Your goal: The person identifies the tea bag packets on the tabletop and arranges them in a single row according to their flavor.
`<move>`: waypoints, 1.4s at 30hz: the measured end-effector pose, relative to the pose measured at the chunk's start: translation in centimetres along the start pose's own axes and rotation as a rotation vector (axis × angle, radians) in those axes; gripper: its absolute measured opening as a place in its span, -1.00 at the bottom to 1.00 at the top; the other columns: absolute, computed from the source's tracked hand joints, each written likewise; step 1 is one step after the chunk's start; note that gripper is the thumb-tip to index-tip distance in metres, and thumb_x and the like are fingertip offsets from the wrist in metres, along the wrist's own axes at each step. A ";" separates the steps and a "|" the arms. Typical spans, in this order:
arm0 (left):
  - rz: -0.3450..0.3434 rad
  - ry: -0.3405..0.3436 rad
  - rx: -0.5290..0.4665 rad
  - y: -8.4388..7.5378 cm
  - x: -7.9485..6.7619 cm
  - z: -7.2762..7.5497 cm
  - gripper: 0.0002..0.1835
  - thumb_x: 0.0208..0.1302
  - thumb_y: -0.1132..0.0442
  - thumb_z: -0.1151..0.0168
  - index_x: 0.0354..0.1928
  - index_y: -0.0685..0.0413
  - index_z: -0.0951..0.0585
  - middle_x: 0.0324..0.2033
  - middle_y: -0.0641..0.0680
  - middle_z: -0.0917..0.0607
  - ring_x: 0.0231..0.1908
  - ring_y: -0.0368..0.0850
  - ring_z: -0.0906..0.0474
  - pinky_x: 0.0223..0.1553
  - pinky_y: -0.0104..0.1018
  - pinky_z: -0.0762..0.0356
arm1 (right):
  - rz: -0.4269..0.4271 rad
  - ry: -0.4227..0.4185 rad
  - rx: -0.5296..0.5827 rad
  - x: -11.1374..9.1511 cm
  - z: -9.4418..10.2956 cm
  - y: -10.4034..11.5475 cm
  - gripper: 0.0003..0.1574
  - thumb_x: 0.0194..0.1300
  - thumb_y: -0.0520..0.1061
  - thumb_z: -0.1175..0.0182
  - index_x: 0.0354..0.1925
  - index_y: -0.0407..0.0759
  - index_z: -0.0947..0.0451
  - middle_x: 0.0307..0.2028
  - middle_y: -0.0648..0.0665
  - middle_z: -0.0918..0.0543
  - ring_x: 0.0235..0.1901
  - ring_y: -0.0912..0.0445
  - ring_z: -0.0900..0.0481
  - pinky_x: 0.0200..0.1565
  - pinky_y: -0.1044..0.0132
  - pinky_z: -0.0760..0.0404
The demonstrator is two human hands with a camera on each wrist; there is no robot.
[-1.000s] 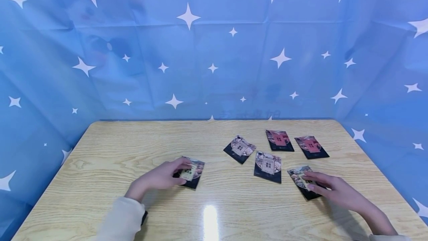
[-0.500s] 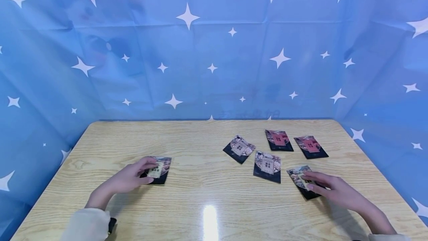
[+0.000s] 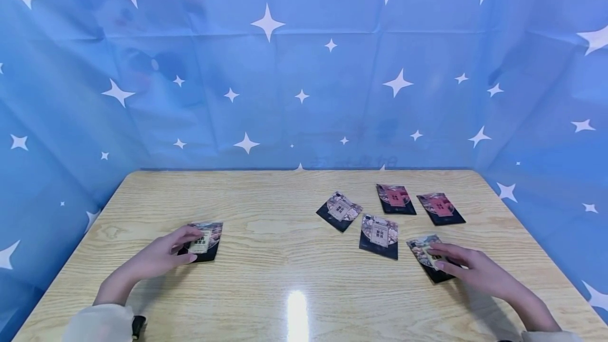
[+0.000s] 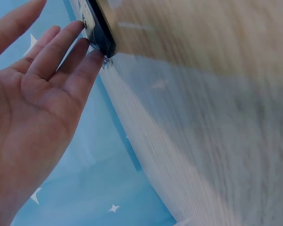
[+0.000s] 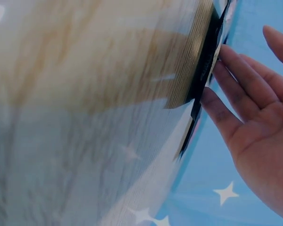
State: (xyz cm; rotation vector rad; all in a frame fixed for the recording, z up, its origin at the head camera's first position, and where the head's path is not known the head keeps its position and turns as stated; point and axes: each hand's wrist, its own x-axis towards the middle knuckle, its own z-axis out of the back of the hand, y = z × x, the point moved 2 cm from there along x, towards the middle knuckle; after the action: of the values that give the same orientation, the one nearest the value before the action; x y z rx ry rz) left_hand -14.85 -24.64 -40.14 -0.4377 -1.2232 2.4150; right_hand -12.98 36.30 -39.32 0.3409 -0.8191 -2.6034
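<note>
My left hand (image 3: 165, 256) touches the left packet (image 3: 204, 243), dark with a pale green label, on the left side of a wood-grain tabletop (image 3: 266, 199). These fingers (image 4: 52, 54) are nearly straight and a little apart, their tips against the packet; whether my thumb touches it I cannot tell. My right hand (image 3: 478, 268) is on the right side, well apart from the left, and touches the right packet (image 3: 424, 253), which has a similar pale label partly hidden by my hand. Those fingers reach out straight and relaxed, with the thumb standing away from them. Between my hands, nearer the right one, lie two pale pink packets, one farther back (image 3: 339, 211) and one closer to me (image 3: 379, 236). Beyond the right packet are two red packets side by side, one on the left (image 3: 396, 199) and one on the right (image 3: 442, 208). A blue backdrop (image 3: 304, 67) with white stars hangs behind the tabletop.
</note>
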 end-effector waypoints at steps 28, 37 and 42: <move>-0.015 -0.110 0.047 0.5 -0.4 0.6 -0.66 0.33 0.37 -0.07 0.10 0.28 -0.33 0.11 0.36 -0.46 0.14 0.37 -0.30 0.01 0.06 -0.42 | -0.022 0.015 0.043 0.0 0.0 0.2 -0.43 0.40 -0.05 -0.03 0.25 -0.35 -0.30 0.11 -0.35 -0.49 0.01 0.54 -0.27 -0.20 0.40 -0.54; -0.020 -0.120 0.053 0.5 -0.5 0.5 -0.66 0.33 0.38 -0.08 0.10 0.27 -0.34 0.10 0.36 -0.45 0.14 0.38 -0.30 -0.05 0.03 -0.47 | 0.037 0.037 0.095 -0.2 0.1 0.1 -0.46 0.42 -0.12 0.01 0.23 -0.42 -0.29 0.10 -0.45 -0.44 0.01 0.55 -0.28 -0.17 0.44 -0.52; -0.014 -0.113 0.073 0.6 -0.5 0.5 -0.66 0.33 0.37 -0.08 0.11 0.27 -0.34 0.10 0.36 -0.46 0.13 0.40 -0.30 -0.10 0.03 -0.48 | 0.120 0.022 0.102 -0.4 0.3 0.1 -0.52 0.42 -0.22 0.03 0.20 -0.49 -0.29 0.07 -0.42 -0.48 0.03 0.52 -0.32 -0.18 0.45 -0.53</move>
State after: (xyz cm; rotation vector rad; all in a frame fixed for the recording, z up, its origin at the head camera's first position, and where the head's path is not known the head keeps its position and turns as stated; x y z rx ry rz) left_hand -14.78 -25.55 -40.28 -0.2734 -1.1759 2.4932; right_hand -12.74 36.57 -38.95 0.3375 -0.9373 -2.4488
